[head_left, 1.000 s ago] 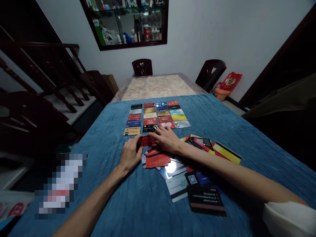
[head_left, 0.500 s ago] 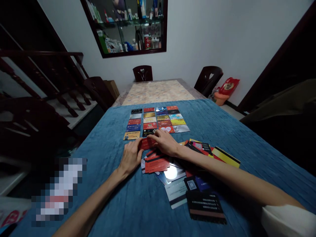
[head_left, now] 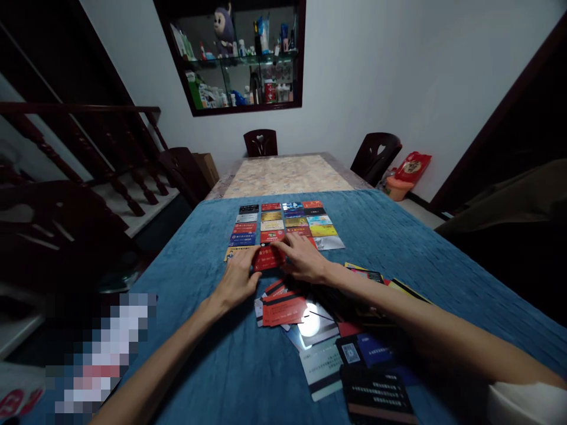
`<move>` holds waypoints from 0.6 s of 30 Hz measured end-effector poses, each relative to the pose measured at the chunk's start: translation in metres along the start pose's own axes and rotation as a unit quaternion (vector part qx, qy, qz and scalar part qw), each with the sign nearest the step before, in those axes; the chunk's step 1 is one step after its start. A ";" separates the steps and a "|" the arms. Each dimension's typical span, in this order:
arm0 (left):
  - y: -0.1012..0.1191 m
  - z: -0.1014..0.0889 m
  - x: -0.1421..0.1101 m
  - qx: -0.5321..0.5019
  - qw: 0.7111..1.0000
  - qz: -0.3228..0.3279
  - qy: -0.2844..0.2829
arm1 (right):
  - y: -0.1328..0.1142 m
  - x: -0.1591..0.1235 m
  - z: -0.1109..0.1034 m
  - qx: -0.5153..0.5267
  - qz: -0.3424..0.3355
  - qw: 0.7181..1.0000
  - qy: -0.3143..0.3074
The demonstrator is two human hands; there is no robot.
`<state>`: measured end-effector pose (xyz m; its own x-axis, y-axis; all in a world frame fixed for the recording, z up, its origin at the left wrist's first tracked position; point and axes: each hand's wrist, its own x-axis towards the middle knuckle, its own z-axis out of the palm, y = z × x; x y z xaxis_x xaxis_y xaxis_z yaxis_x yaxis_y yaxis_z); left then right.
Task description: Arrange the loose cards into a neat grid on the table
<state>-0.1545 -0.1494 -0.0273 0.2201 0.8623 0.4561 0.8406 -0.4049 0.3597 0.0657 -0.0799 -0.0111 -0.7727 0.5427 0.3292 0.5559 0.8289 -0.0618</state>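
Pinching a red card by the card grid, left hand and right hand have its ends, best grip; probably light, stiff, slick.

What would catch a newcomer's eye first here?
Probably the red card held between the left hand and right hand at the centre. Next, the white glare on a card in the loose pile nearer the person, and the colourful card grid beyond the hands.

The right forearm partly hides loose cards; the frame crops a black card.
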 end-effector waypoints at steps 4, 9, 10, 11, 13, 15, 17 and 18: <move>-0.002 -0.005 0.015 0.004 1.000 0.007 -0.023 | 0.012 0.005 -0.008 -0.010 -0.001 1.000 -0.014; -0.009 -0.005 0.036 0.026 0.999 0.023 -0.035 | 0.028 0.017 -0.015 -0.029 -0.001 0.999 -0.016; -0.011 -0.005 0.040 0.034 0.999 0.024 -0.034 | 0.030 0.020 -0.017 -0.032 0.001 0.999 -0.015; -0.013 -0.006 0.045 0.042 0.998 0.024 -0.034 | 0.033 0.023 -0.018 -0.035 0.004 0.999 -0.016; -0.017 -0.007 0.055 0.059 0.997 0.025 -0.037 | 0.038 0.029 -0.020 -0.036 0.008 0.999 -0.018; -0.019 -0.009 0.065 0.075 0.996 0.032 -0.039 | 0.043 0.036 -0.021 -0.034 0.006 0.999 -0.019; -0.022 -0.012 0.074 0.087 0.995 0.039 -0.041 | 0.049 0.043 -0.021 -0.038 0.004 0.999 -0.019; -0.023 -0.013 0.079 0.093 0.994 0.041 -0.044 | 0.052 0.047 -0.020 -0.041 0.004 0.999 -0.019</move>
<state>-0.1628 -0.0761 0.0112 0.3270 0.8551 0.4024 0.8934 -0.4185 0.1633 0.0645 -0.0136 0.0203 -0.7781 0.5554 0.2935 0.5842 0.8115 0.0131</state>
